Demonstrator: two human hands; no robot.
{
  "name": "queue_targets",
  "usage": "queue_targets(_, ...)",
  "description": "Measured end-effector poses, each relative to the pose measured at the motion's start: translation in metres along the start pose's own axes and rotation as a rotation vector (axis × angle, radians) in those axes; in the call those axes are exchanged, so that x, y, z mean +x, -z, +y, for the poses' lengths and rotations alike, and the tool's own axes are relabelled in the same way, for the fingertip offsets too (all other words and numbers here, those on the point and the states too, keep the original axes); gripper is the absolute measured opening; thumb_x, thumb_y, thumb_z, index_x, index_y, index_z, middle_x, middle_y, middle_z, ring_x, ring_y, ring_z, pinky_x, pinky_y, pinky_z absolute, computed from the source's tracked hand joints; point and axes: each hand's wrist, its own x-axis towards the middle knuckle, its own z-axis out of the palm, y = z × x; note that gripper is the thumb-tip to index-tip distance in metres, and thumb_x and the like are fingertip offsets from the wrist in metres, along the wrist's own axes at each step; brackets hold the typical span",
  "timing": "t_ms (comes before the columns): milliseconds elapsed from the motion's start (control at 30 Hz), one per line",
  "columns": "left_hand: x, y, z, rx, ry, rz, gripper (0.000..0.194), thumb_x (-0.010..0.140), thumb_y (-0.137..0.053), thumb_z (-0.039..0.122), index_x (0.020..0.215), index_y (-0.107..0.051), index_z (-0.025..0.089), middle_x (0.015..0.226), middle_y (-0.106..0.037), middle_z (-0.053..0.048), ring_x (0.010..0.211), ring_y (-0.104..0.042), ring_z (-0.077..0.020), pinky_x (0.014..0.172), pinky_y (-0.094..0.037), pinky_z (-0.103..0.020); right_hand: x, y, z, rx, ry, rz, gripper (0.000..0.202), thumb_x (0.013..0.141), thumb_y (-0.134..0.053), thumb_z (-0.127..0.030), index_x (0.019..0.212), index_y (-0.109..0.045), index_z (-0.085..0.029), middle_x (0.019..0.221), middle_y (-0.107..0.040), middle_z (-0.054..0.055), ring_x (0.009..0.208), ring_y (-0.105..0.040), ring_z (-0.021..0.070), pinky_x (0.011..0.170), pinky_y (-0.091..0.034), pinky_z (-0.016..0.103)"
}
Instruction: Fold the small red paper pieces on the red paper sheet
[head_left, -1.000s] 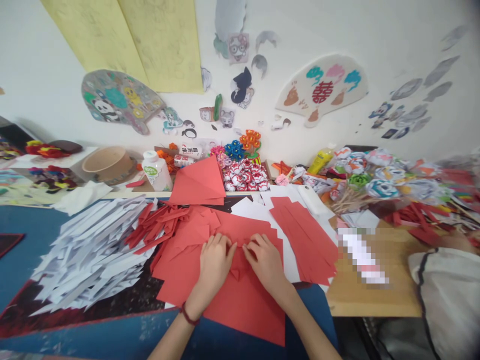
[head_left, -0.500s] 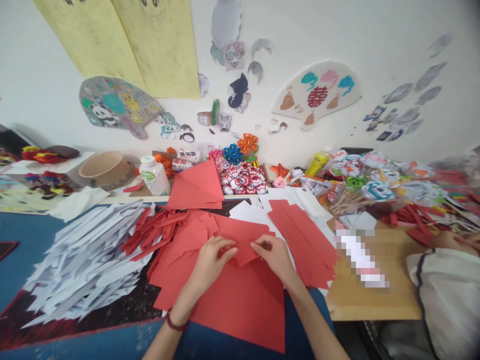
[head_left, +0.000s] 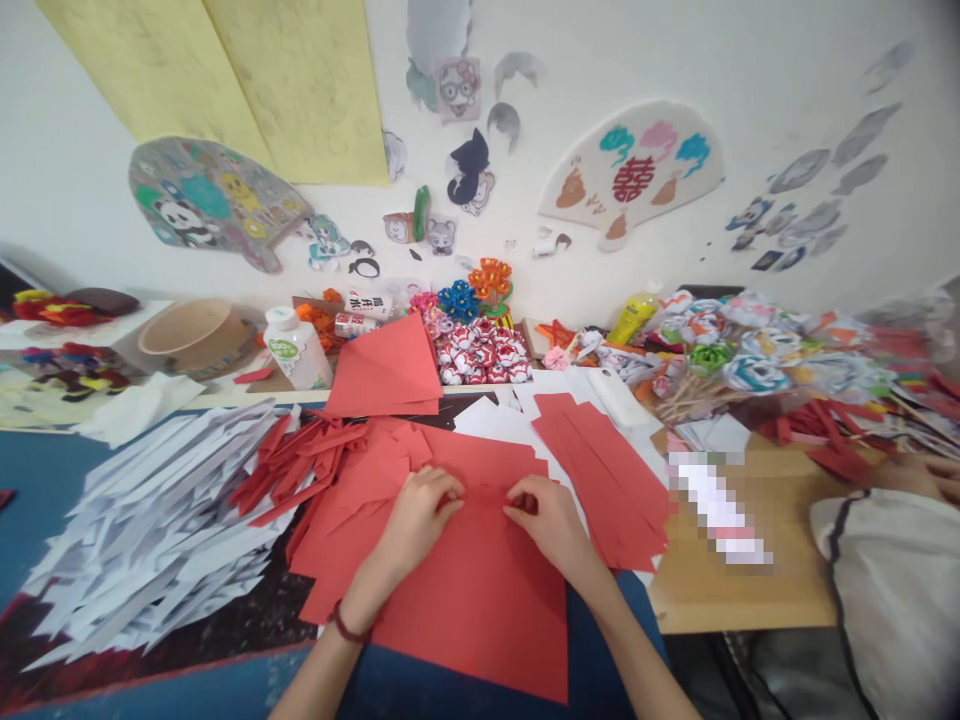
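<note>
Both hands are over a large red sheet [head_left: 480,610] at the middle of the desk. My left hand [head_left: 427,505] has thumb and fingertips pressed together on a small red piece of paper [head_left: 486,497], whose outline blends with the sheet beneath. On the other side of that piece, my right hand [head_left: 544,510] is closed in a pinch at its edge. Cut red papers [head_left: 382,465] overlap beside my left hand. Right of my right hand is a stack of long red pieces [head_left: 600,480] on white paper.
At the left is a large heap of white strips [head_left: 165,520], with folded red strips [head_left: 292,460] beside it. Behind stand a white bottle [head_left: 296,350] and red-white paper pieces [head_left: 484,352]. A person's sleeve [head_left: 900,590] is at the right.
The small red paper, earlier standing out with a pointed lower edge between my hands, now looks narrower and flatter. My hands have moved slightly apart. The view has shifted a little.
</note>
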Motion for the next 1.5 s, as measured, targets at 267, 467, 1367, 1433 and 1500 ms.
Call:
queue_targets(267, 0.001, -0.014, -0.004, -0.09, 0.015, 0.075, 0.005, 0.085, -0.061, 0.014, 0.086, -0.064, 0.019, 0.083, -0.064, -0.002, 0.079, -0.054, -0.0179, 0.076, -0.042, -0.031, 0.011, -0.003, 0.001, -0.032, 0.026, -0.028, 0.01, 0.074, -0.073, -0.011, 0.073, -0.067, -0.02, 0.07, -0.064, -0.001, 0.065, -0.058, 0.0141, 0.062, -0.041, 0.025)
queue_targets(467, 0.004, -0.018, -0.001, -0.152, -0.008, 0.077, 0.014, 0.085, -0.059, 0.009, 0.091, -0.066, 0.02, 0.089, -0.065, -0.003, 0.083, -0.055, -0.0173, 0.077, -0.043, -0.031, 0.009, -0.006, 0.004, -0.063, 0.072, 0.017, 0.02, 0.076, -0.067, -0.003, 0.084, -0.069, -0.021, 0.08, -0.064, 0.0, 0.069, -0.058, 0.014, 0.064, -0.042, 0.026)
queue_targets(1367, -0.01, -0.019, -0.01, 0.587, -0.515, -0.067, 0.038, 0.092, -0.041, 0.002, 0.126, -0.054, 0.014, 0.115, -0.066, -0.01, 0.105, -0.059, -0.0203, 0.097, -0.044, -0.036, -0.009, -0.006, 0.01, -0.862, 0.749, 0.046, 0.03, 0.091, -0.042, 0.003, 0.106, -0.067, -0.007, 0.081, -0.063, 0.009, 0.076, -0.055, 0.0216, 0.064, -0.047, 0.033)
queue_targets(1433, -0.011, -0.022, -0.011, 0.613, -0.532, -0.053, 0.036, 0.092, -0.042, 0.001, 0.124, -0.055, 0.012, 0.115, -0.066, -0.012, 0.106, -0.06, -0.0209, 0.098, -0.043, -0.037, -0.008, -0.006, 0.009, -0.892, 0.757, 0.028, 0.029, 0.089, -0.045, 0.003, 0.104, -0.067, -0.008, 0.082, -0.063, 0.009, 0.077, -0.054, 0.0217, 0.064, -0.047, 0.033)
queue_targets(1500, -0.011, -0.023, -0.011, 0.624, -0.548, -0.048, 0.034, 0.091, -0.043, 0.002, 0.122, -0.055, 0.011, 0.115, -0.066, -0.013, 0.107, -0.06, -0.0216, 0.098, -0.042, -0.038, -0.008, -0.007, 0.009, -0.912, 0.75, 0.007, 0.028, 0.087, -0.047, 0.004, 0.099, -0.068, -0.01, 0.084, -0.063, 0.009, 0.077, -0.054, 0.0217, 0.063, -0.047, 0.033)
